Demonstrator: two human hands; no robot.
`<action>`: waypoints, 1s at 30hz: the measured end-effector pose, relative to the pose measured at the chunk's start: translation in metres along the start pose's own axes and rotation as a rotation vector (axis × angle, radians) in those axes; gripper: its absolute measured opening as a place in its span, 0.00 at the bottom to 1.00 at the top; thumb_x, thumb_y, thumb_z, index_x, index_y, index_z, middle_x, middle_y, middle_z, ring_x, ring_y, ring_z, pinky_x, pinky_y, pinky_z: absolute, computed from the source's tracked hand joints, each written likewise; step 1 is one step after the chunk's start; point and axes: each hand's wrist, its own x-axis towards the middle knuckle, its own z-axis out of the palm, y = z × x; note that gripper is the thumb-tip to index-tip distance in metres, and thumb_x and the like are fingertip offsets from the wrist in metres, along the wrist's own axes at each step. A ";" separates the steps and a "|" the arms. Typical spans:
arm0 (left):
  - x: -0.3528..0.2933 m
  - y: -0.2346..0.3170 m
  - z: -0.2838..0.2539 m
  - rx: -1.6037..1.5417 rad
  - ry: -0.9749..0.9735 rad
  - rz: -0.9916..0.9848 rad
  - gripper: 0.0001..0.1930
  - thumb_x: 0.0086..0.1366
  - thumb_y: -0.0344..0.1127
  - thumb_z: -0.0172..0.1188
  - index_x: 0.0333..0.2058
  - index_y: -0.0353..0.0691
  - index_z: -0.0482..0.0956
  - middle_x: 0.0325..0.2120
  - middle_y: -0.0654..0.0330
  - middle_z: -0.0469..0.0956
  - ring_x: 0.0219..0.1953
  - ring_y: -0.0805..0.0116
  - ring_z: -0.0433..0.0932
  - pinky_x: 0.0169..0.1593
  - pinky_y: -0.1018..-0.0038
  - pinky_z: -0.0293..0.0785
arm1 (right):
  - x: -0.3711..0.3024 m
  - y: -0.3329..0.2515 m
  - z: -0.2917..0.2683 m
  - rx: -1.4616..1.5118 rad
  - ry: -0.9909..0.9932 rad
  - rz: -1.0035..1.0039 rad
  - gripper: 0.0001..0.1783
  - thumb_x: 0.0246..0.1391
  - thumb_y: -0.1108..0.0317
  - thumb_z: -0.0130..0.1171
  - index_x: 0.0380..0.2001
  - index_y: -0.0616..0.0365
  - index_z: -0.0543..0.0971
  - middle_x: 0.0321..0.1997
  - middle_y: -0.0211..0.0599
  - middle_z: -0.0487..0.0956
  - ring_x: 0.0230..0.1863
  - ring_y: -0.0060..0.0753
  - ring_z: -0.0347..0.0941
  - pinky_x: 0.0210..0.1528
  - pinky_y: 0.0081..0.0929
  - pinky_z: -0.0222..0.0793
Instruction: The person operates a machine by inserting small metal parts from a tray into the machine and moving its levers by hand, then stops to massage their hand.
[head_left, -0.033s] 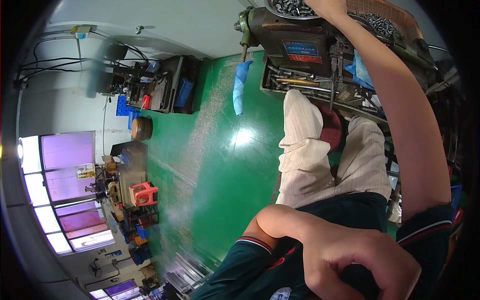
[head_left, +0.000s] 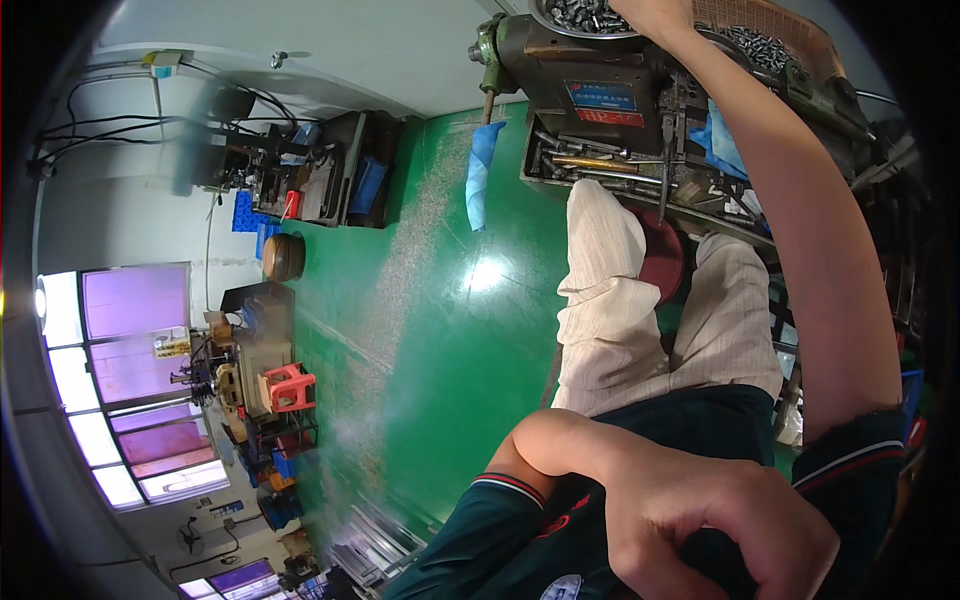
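Note:
My right hand (head_left: 658,14) reaches to the top edge of the view, at the right side of a round metal bowl (head_left: 606,35). Small dark metal parts (head_left: 578,14) fill the bowl. The fingers of that hand are cut off by the edge. My left hand (head_left: 722,505) is bent in front of my dark green shirt. Its thumb and forefinger curl toward each other in a pinch-like loop, but the tips leave the frame, so anything between them is hidden. A dark bench machine (head_left: 590,66) stands under the bowl, below my right forearm.
A brown basket (head_left: 815,32) of small metal parts stands behind my right wrist. The machine's lever handle (head_left: 481,180), wrapped in blue cloth, hangs at its left. A tool tray (head_left: 540,180) lies before my knees. Across the green floor (head_left: 430,330) stand a red stool (head_left: 290,388) and other machines.

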 end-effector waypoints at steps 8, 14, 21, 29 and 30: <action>0.000 -0.014 -0.015 0.222 -0.202 0.465 0.09 0.56 0.19 0.45 0.30 0.30 0.76 0.26 0.55 0.74 0.28 0.63 0.72 0.29 0.75 0.68 | 0.001 0.000 0.004 -0.003 0.021 -0.032 0.07 0.33 0.68 0.53 0.17 0.58 0.77 0.23 0.50 0.75 0.31 0.48 0.73 0.37 0.38 0.68; 0.000 -0.012 -0.018 0.240 -0.221 0.438 0.09 0.56 0.19 0.45 0.29 0.30 0.76 0.25 0.55 0.74 0.27 0.62 0.72 0.29 0.75 0.68 | 0.001 0.002 0.003 0.017 0.011 -0.018 0.07 0.33 0.68 0.53 0.17 0.58 0.77 0.23 0.50 0.75 0.32 0.48 0.73 0.38 0.38 0.68; -0.002 -0.010 -0.019 0.227 -0.224 0.399 0.08 0.57 0.19 0.46 0.30 0.30 0.75 0.26 0.56 0.74 0.27 0.62 0.72 0.29 0.75 0.68 | 0.000 0.000 0.001 0.002 -0.001 -0.028 0.07 0.32 0.68 0.53 0.16 0.58 0.77 0.24 0.50 0.76 0.32 0.48 0.73 0.37 0.38 0.67; -0.012 -0.026 -0.027 0.289 -0.230 0.297 0.08 0.57 0.19 0.46 0.30 0.30 0.75 0.26 0.56 0.74 0.28 0.63 0.72 0.30 0.75 0.68 | 0.001 0.002 0.003 0.019 0.009 -0.031 0.06 0.32 0.68 0.52 0.16 0.58 0.76 0.23 0.50 0.75 0.31 0.48 0.72 0.37 0.38 0.67; -0.012 -0.026 -0.027 0.290 -0.229 0.296 0.08 0.56 0.19 0.46 0.31 0.30 0.75 0.26 0.56 0.74 0.28 0.63 0.72 0.30 0.75 0.68 | 0.001 0.002 0.003 0.019 0.009 -0.032 0.06 0.32 0.68 0.52 0.16 0.58 0.76 0.23 0.50 0.75 0.31 0.48 0.72 0.37 0.38 0.67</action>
